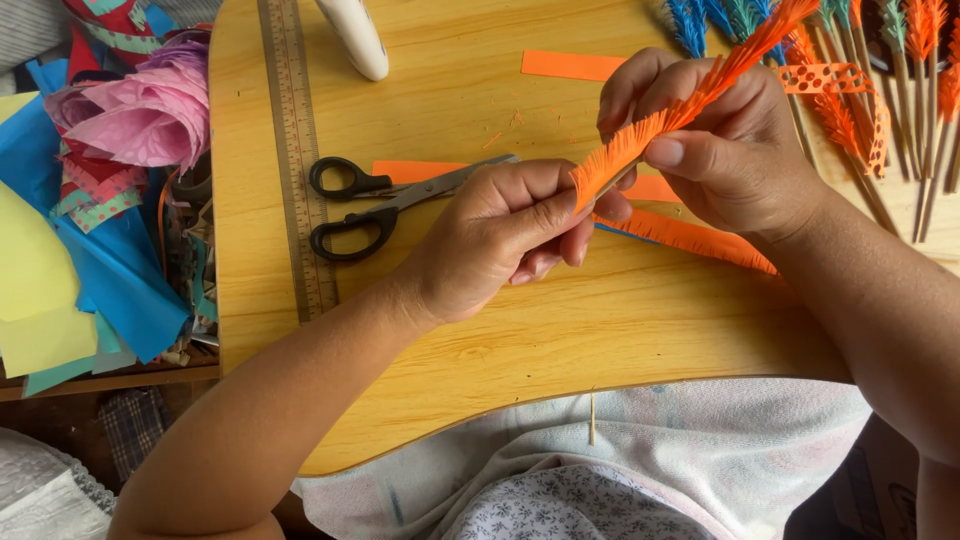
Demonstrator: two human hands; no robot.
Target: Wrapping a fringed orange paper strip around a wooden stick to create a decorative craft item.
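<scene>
Both hands hold one fringed orange paper strip (690,100) above a wooden lap table (560,330). My left hand (500,235) pinches its lower end between thumb and fingers. My right hand (715,150) grips the strip higher up, thumb pressed on the fringe; the strip's free end rises toward the upper right. A second fringed orange strip (700,240) lies on the table under my hands.
Black-handled scissors (385,205) lie left of my hands beside a long ruler (298,160). Orange paper pieces (570,65) and a white glue bottle (355,35) sit further back. Finished paper feathers on sticks (900,90) lie at right. Coloured paper scraps (90,220) pile at left.
</scene>
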